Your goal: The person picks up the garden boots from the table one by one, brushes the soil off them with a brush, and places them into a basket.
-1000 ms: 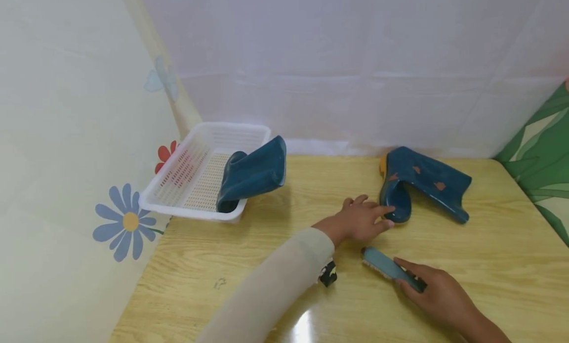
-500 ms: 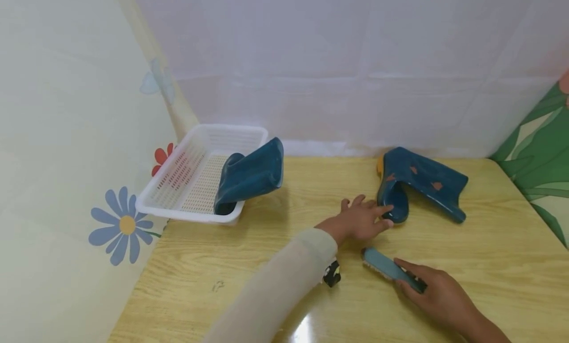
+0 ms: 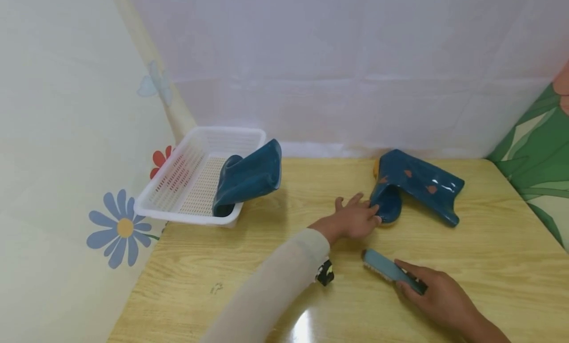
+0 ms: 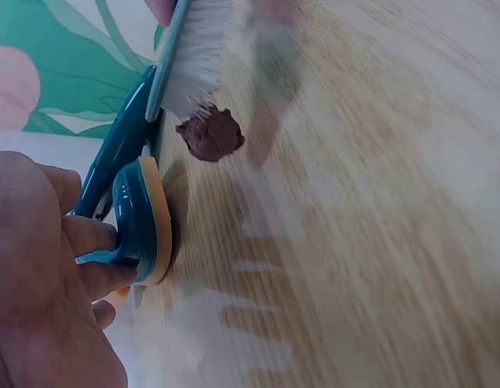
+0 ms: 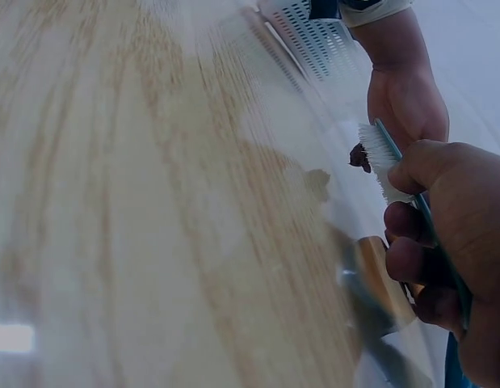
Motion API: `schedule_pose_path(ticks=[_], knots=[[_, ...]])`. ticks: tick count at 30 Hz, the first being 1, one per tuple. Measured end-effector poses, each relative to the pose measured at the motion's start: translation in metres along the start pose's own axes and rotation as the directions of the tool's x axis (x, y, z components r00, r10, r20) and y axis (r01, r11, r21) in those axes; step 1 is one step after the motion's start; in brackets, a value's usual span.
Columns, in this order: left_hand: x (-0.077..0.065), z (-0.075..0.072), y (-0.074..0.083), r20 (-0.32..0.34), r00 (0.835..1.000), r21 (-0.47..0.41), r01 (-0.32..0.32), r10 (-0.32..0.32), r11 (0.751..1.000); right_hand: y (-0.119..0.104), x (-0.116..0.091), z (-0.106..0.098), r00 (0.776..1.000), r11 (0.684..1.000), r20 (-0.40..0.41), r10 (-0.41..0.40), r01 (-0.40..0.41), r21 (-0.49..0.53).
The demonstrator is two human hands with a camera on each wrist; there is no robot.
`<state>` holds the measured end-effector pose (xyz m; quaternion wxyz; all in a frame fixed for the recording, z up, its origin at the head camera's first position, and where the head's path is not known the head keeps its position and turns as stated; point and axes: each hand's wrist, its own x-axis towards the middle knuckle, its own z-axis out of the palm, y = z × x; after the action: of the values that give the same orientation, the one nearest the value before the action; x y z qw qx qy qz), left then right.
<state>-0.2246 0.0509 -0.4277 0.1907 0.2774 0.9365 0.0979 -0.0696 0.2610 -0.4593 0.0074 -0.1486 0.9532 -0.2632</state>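
A dark blue rain boot [image 3: 418,182] with reddish-brown patches and a yellow-orange sole lies on its side at the table's back right. My left hand [image 3: 355,220] holds the edge of its foot end with thumb and finger; the other fingers are spread. In the left wrist view, fingertips meet the boot's foot [image 4: 136,218]. My right hand [image 3: 437,291] grips a blue-handled brush [image 3: 384,265], white bristles turned to the left. A brown lump [image 4: 211,133] sits at the brush's far end. The brush is apart from the boot in the head view.
A white perforated plastic basket [image 3: 162,214] stands at the table's back left. A second blue boot [image 3: 246,177] leans in it, its shaft sticking out over the right rim. A white cloth wall [image 3: 311,86] borders the wooden table [image 3: 186,293].
My left hand has shifted slightly left, its thumb and finger closer together, and the boot has slid a little left with it. The right hand and brush have stayed nearly still.
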Motion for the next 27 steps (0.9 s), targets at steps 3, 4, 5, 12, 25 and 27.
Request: schedule_pose_path(ticks=[3, 4, 5, 12, 25, 27], knots=[[-0.004, 0.0, -0.006, -0.001, 1.0, -0.016, -0.011, 0.011, 1.0, 0.0, 0.0, 0.0, 1.0, 1.0, -0.003, -0.003, 0.003, 0.0], [-0.006, 0.0, -0.008, -0.004, 1.0, -0.019, -0.013, 0.013, 1.0, 0.0, 0.0, 0.0, 1.0, 1.0, -0.005, -0.007, 0.007, 0.0], [-0.008, 0.0, -0.01, -0.007, 1.0, -0.024, -0.013, 0.013, 1.0, 0.0, 0.0, 0.0, 1.0, 1.0, -0.005, -0.009, 0.009, -0.001], [-0.025, 0.002, -0.027, -0.044, 0.998, -0.049, -0.042, 0.04, 0.998, -0.001, 0.0, 0.0, 1.0, 1.0, -0.004, 0.001, -0.001, 0.001], [-0.075, 0.016, -0.059, -0.109, 0.984, -0.053, -0.145, 0.138, 0.988, -0.003, -0.001, 0.003, 1.0, 1.0, 0.017, 0.02, -0.02, 0.011], [-0.081, 0.017, -0.062, -0.128, 0.981, -0.043, -0.155, 0.148, 0.987, -0.003, -0.002, 0.003, 1.0, 1.0, 0.016, 0.023, -0.024, 0.015]])
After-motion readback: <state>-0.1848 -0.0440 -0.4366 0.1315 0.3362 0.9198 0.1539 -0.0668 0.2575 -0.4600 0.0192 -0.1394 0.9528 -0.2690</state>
